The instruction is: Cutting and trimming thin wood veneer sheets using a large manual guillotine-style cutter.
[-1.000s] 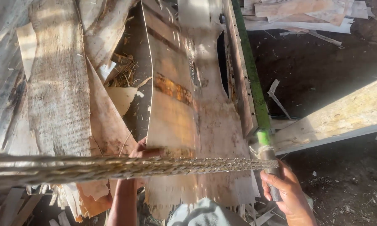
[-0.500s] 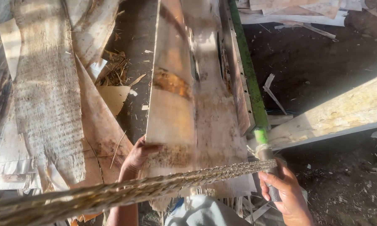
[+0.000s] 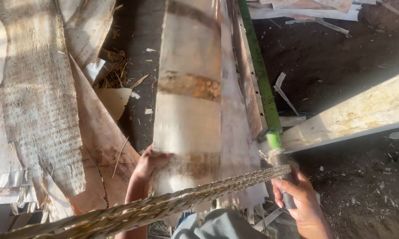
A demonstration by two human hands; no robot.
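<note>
Gripping the near left edge of the veneer sheet [image 3: 188, 119], left hand [image 3: 148, 163] curled, thumb on top. Sheet lying lengthwise just left of the green rail [image 3: 259, 75], more of it in view than a second ago, drawn nearer. Right hand [image 3: 299, 199] wrapped around a dark handle [image 3: 284, 177] at the rail's near end. Braided rope [image 3: 164, 208] crossing below both hands, tilted lower on the left than before. Loose veneer [image 3: 40, 110] heaped left of the sheet; pale beam [image 3: 363, 117] right of the rail.
</note>
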